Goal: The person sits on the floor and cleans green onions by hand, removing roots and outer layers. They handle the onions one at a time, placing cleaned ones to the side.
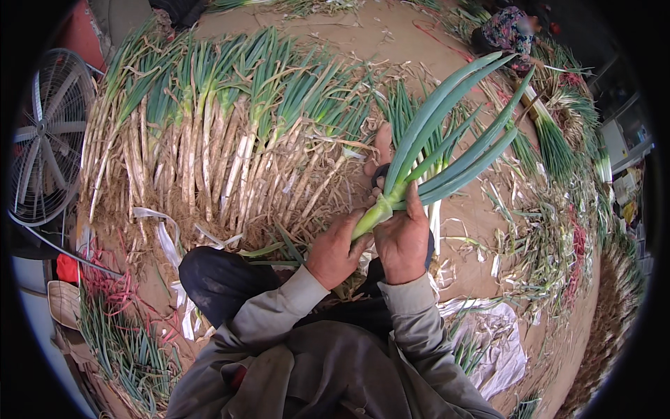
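Note:
A large green onion (375, 218) with long, spreading green leaves slants up and away to the right, held in front of my knees. My left hand (334, 250) grips its pale green stalk from the left. On the other side, my right hand (402, 243) has its fingers at the base of the leaves, where a loose sheath edge stands out. The lower stalk is hidden behind my hands. Beyond my left hand lies a broad row of unpeeled green onions (209, 157), with soil-stained stalks and dry roots towards me. Cleaner white onion stalks (434, 209) lie behind my right hand.
A large caged fan (43, 125) stands at the left. Pink twine (112, 280) lies over more onions. A white plastic sack (497, 345) is at lower right, below scattered peelings (539, 251). Another person (505, 34) sits at upper right beside bundled onions (557, 141).

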`<state>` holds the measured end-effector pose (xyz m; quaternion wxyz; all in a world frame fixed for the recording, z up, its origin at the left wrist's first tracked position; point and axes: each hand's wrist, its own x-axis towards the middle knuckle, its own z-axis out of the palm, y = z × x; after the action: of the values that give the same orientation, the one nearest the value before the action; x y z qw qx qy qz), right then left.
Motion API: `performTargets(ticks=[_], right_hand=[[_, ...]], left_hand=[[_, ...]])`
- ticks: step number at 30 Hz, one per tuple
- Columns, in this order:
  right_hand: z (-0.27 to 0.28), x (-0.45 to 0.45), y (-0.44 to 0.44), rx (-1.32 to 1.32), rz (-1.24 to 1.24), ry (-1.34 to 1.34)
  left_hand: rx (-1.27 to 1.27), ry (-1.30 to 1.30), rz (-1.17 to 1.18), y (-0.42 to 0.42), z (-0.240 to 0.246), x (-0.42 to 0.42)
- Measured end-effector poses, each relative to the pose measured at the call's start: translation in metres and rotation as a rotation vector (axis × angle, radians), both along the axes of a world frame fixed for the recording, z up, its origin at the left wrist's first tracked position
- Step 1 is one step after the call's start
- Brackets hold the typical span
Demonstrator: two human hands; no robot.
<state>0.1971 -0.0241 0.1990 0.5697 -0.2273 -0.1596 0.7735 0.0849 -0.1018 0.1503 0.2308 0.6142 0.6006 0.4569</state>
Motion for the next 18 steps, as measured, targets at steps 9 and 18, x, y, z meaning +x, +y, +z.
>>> performTargets(ticks=[9, 18], right_hand=[[-0.003, -0.001, -0.003, 0.009, 0.032, -0.031], [0.012, -0.005, -0.006, -0.025, -0.005, -0.041]], left_hand=[[-0.016, 0.130, 0.023, -0.001, 0.000, -0.002], [0.020, -0.157, 0.047, 0.004, 0.001, -0.008]])
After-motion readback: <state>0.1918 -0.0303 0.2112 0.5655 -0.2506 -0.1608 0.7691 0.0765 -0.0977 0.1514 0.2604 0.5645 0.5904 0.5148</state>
